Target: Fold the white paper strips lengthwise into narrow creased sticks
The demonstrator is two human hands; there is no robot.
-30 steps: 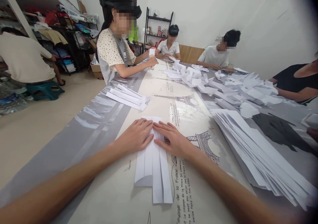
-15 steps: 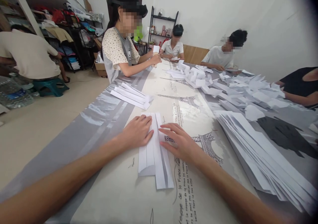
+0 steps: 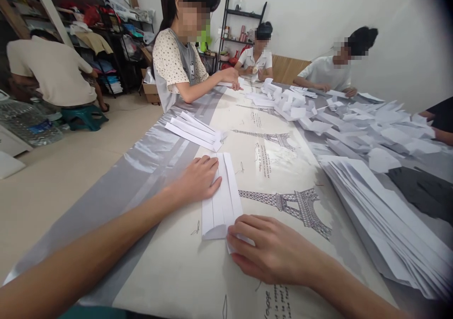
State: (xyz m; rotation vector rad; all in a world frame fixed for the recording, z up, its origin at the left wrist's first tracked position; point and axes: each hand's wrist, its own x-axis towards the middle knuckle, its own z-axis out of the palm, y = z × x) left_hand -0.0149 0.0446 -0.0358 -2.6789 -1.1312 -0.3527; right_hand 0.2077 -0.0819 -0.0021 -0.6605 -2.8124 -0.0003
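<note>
A white folded paper [image 3: 214, 217] lies lengthwise in front of me, creased into long panels. Resting on its upper left part, my left hand [image 3: 196, 180] presses it down with the fingers laid flat. My right hand [image 3: 274, 250] is at the near right corner, its curled fingers closed on the paper's end and hiding part of it. Just beyond my left hand lies a small fan of white paper strips [image 3: 194, 131].
A tablecloth [image 3: 166, 267] with Eiffel Tower prints covers the table. To the right are a stack of long folded papers [image 3: 382, 229], a dark cloth-like thing [image 3: 421, 191] and a heap of white papers [image 3: 364, 125]. Several people sit around, one person [image 3: 180, 69] nearby on the left.
My right hand has slid from the paper's right edge toward me, to its near end, and its fingers have closed. The right-hand strip now lies closer against the other panels. My left hand stays on the paper.
</note>
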